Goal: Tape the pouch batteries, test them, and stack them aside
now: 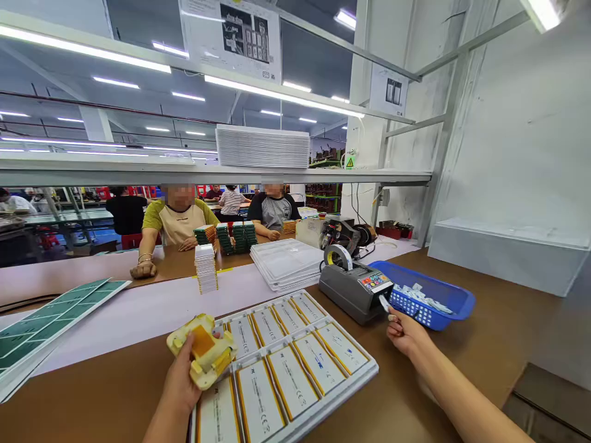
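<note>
My left hand [180, 378] is wrapped round a cream-yellow fixture [217, 364] with an orange piece in its middle, above the left side of a tray. In the white tray [347, 386] lie two rows of flat white battery packs [292, 376] with yellow edges and printed labels. At the front of the grey tape dispenser [341, 288], my right hand [407, 333] pinches a small white strip of tape [384, 303] between thumb and finger. A tape roll [338, 257] sits on top of the dispenser.
Behind the dispenser stands a blue basket [457, 309] of small white pieces. White trays [289, 261] are stacked farther back, near a pile of white packs [205, 271]. Green-and-white sheets [50, 323] lie at left. Two people sit across the table, under a shelf [184, 175].
</note>
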Tool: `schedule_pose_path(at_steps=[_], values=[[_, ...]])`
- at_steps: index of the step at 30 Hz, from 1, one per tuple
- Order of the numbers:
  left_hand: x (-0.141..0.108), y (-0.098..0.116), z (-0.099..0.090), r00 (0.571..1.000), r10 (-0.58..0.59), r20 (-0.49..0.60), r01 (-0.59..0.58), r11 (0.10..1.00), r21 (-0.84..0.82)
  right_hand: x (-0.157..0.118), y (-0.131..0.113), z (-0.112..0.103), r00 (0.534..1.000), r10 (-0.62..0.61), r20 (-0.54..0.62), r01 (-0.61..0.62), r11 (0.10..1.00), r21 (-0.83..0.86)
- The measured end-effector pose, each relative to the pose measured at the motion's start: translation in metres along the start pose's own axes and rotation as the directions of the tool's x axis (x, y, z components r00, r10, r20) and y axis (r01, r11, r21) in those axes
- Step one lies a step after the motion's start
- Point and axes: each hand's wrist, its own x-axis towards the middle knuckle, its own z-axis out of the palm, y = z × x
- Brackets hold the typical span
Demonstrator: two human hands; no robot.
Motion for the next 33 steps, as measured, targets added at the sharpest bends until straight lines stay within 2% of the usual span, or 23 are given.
schedule_pose_path(at_steps=[2,3,4,5,6,7,8,9,10,11,12,13,15,17,20,23,25,29,33], values=[[-0.001,-0.001,0.0,1.0,-0.023,-0.004,0.023,1.0,-0.02,-0.008,-0.011,0.013,0.994,-0.049,-0.098,0.05,0.999,0.008],[-0.002,-0.001,0.0,0.999,-0.034,0.0,0.034,0.999,-0.03,-0.016,-0.017,0.022,0.99,-0.104,-0.091,0.102,0.994,-0.031],[-0.002,-0.002,0.0,0.999,-0.041,-0.003,0.041,0.998,-0.041,-0.026,-0.023,0.032,0.985,-0.175,-0.01,0.173,0.98,-0.093],[-0.003,-0.002,0.0,0.999,-0.046,0.0,0.046,0.998,-0.052,-0.039,-0.03,0.045,0.957,-0.256,0.14,0.278,0.945,-0.171],[-0.003,-0.003,0.0,0.999,-0.048,0.007,0.049,0.997,-0.065,-0.053,-0.035,0.059,0.871,-0.301,0.389,0.415,0.874,-0.253],[-0.003,-0.003,0.0,0.998,-0.054,0.016,0.055,0.996,-0.076,-0.068,-0.04,0.074,0.726,-0.286,0.625,0.547,0.792,-0.273],[-0.003,-0.004,0.0,0.998,-0.061,0.018,0.063,0.994,-0.086,-0.083,-0.043,0.09,0.576,-0.226,0.786,0.642,0.72,-0.263],[-0.003,-0.004,0.0,0.997,-0.07,0.017,0.071,0.993,-0.095,-0.096,-0.045,0.106,0.442,-0.136,0.887,0.701,0.669,-0.247],[-0.003,-0.005,0.0,0.997,-0.076,0.015,0.077,0.992,-0.104,-0.108,-0.046,0.121,0.34,-0.052,0.939,0.738,0.634,-0.231],[-0.003,-0.005,-0.001,0.996,-0.082,0.019,0.083,0.99,-0.11,-0.117,-0.046,0.136,0.265,0.02,0.964,0.758,0.613,-0.222],[-0.003,-0.006,-0.001,0.996,-0.085,0.027,0.087,0.99,-0.115,-0.123,-0.045,0.149,0.212,0.082,0.974,0.77,0.599,-0.218],[-0.003,-0.006,-0.002,0.995,-0.089,0.042,0.093,0.989,-0.116,-0.126,-0.044,0.16,0.174,0.127,0.976,0.779,0.589,-0.216],[-0.002,-0.007,-0.005,0.993,-0.092,0.074,0.101,0.988,-0.118,-0.124,-0.041,0.175,0.128,0.177,0.976,0.79,0.577,-0.208],[0.0,-0.008,-0.007,0.993,-0.096,0.069,0.104,0.987,-0.123,-0.115,-0.038,0.178,0.094,0.21,0.973,0.797,0.57,-0.2],[0.002,-0.009,-0.007,0.991,-0.113,0.075,0.123,0.983,-0.135,-0.098,-0.034,0.17,0.052,0.277,0.96,0.815,0.543,-0.201],[0.003,-0.009,-0.006,0.989,-0.118,0.093,0.131,0.981,-0.144,-0.09,-0.028,0.161,0.075,0.346,0.935,0.843,0.479,-0.244],[0.003,-0.009,-0.004,0.989,-0.114,0.096,0.128,0.981,-0.148,-0.09,-0.024,0.158,0.118,0.365,0.924,0.849,0.446,-0.284],[0.002,-0.008,-0.003,0.985,-0.132,0.112,0.147,0.98,-0.137,-0.087,-0.015,0.161,0.282,0.363,0.888,0.805,0.414,-0.424],[0.0,-0.006,-0.002,0.987,-0.132,0.094,0.142,0.984,-0.111,-0.087,-0.003,0.162,0.398,0.239,0.886,0.754,0.464,-0.464]])
